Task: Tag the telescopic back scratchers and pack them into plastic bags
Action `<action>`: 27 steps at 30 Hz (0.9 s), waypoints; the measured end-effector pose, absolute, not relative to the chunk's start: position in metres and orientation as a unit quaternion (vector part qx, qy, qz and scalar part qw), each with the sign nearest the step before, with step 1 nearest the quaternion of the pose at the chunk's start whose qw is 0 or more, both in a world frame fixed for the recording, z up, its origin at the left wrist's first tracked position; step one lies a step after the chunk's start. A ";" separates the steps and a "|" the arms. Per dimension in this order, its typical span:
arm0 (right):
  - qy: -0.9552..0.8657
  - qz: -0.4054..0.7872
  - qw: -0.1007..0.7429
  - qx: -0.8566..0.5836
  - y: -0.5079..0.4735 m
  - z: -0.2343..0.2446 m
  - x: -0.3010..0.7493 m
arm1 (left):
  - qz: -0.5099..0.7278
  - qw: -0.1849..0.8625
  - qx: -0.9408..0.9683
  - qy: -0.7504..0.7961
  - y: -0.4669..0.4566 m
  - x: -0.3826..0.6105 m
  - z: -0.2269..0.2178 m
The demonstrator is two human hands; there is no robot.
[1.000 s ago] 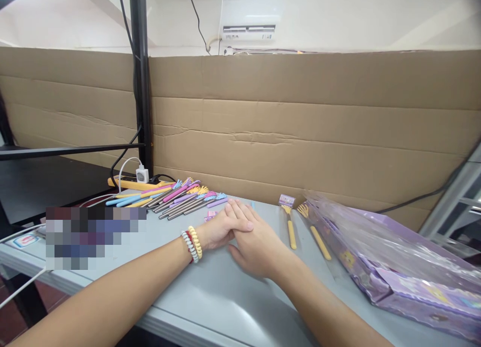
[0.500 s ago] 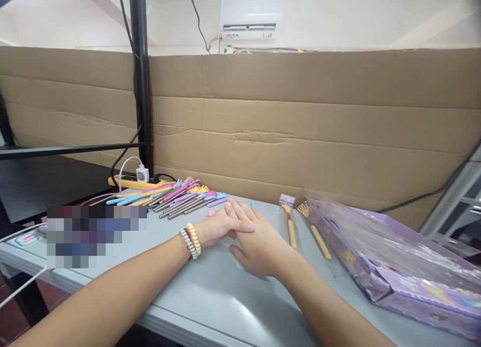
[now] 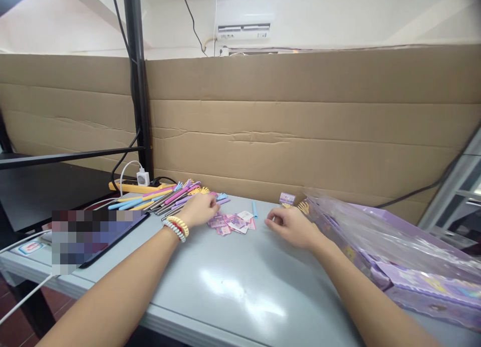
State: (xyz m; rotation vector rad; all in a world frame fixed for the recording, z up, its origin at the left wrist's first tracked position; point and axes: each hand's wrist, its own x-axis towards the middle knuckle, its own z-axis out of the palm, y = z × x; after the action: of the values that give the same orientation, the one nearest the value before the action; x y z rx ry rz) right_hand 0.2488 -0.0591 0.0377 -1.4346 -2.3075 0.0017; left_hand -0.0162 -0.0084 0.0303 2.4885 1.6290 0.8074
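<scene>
A grey table backs onto a tall cardboard partition, a black post rising at left.

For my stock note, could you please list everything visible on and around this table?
back scratchers: a heap, pink, blue, yellow and purple handles, metal rods, far left
yellow back scratchers: two, partly hidden, beside the packages
paper tags: several, pink-purple, middle
packages: stacked, purple, under clear film, right
power strip: one, yellow, behind the heap
charger: one, white, on the strip
cardboard wall: brown, along the back
table: one, grey
bracelets: three, yellow, red, white, left wrist
left hand: at the heap's near end
right hand: near the yellow pair
</scene>
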 end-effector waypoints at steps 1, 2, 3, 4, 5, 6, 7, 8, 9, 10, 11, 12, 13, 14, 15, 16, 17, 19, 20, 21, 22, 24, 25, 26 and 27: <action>-0.825 0.003 0.217 -0.521 -0.058 0.038 0.251 | 0.246 0.031 0.808 0.535 -0.008 -0.015 0.027; -0.823 0.004 0.223 -0.523 -0.058 0.038 0.252 | 0.233 0.035 0.810 0.537 -0.008 -0.014 0.024; -0.821 0.007 0.225 -0.525 -0.057 0.038 0.253 | 0.221 0.043 0.814 0.536 -0.008 -0.011 0.021; -0.819 0.013 0.225 -0.527 -0.057 0.038 0.254 | 0.209 0.055 0.820 0.529 -0.009 -0.009 0.018; -0.818 0.020 0.223 -0.529 -0.057 0.037 0.254 | 0.197 0.067 0.828 0.520 -0.011 -0.006 0.015; -0.817 0.027 0.220 -0.532 -0.056 0.037 0.255 | 0.186 0.080 0.835 0.511 -0.012 -0.003 0.013; -0.816 0.032 0.217 -0.534 -0.056 0.036 0.255 | 0.177 0.091 0.842 0.502 -0.014 -0.001 0.012; -0.816 0.035 0.213 -0.537 -0.055 0.035 0.256 | 0.168 0.101 0.846 0.496 -0.016 0.001 0.011; -0.815 0.036 0.209 -0.539 -0.055 0.034 0.256 | 0.160 0.108 0.849 0.492 -0.017 0.003 0.011; -0.815 0.036 0.204 -0.541 -0.054 0.033 0.257 | 0.151 0.113 0.851 0.490 -0.018 0.004 0.011; -0.815 0.036 0.198 -0.543 -0.053 0.033 0.257 | 0.144 0.114 0.852 0.490 -0.019 0.004 0.012; -0.816 0.036 0.192 -0.544 -0.052 0.032 0.258 | 0.137 0.114 0.854 0.488 -0.019 0.004 0.012; -0.817 0.037 0.187 -0.544 -0.052 0.031 0.258 | 0.132 0.111 0.856 0.487 -0.019 0.004 0.013; -0.819 0.038 0.183 -0.543 -0.051 0.031 0.258 | 0.129 0.108 0.859 0.484 -0.019 0.003 0.014; -0.820 0.040 0.181 -0.542 -0.051 0.030 0.258 | 0.127 0.104 0.861 0.482 -0.019 0.003 0.014; -0.820 0.044 0.179 -0.542 -0.050 0.029 0.258 | 0.127 0.101 0.862 0.480 -0.019 0.003 0.014; -0.820 0.048 0.175 -0.543 -0.051 0.029 0.257 | 0.127 0.098 0.863 0.478 -0.019 0.003 0.014; -0.820 0.057 0.167 -0.544 -0.051 0.029 0.256 | 0.129 0.097 0.865 0.475 -0.019 0.003 0.014; -0.821 0.060 0.162 -0.544 -0.051 0.029 0.256 | 0.129 0.099 0.865 0.475 -0.019 0.003 0.014; -0.821 0.061 0.158 -0.544 -0.051 0.029 0.256 | 0.129 0.101 0.865 0.475 -0.019 0.003 0.014; -0.822 0.060 0.155 -0.545 -0.052 0.029 0.255 | 0.129 0.103 0.864 0.476 -0.019 0.003 0.014; -0.823 0.057 0.152 -0.544 -0.052 0.030 0.255 | 0.130 0.105 0.863 0.476 -0.019 0.003 0.013; -0.823 0.056 0.151 -0.544 -0.052 0.030 0.254 | 0.131 0.106 0.863 0.476 -0.018 0.003 0.013; -0.824 0.058 0.150 -0.544 -0.052 0.030 0.254 | 0.132 0.108 0.862 0.477 -0.018 0.003 0.013; -0.824 0.060 0.148 -0.543 -0.053 0.030 0.253 | 0.132 0.109 0.862 0.477 -0.018 0.002 0.013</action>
State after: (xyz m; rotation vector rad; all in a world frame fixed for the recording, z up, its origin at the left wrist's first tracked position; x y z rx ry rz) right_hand 0.2534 -0.0527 0.0300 -1.5614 -2.3702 0.1733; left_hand 0.0024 -0.0180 0.0133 2.5349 1.4021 0.3883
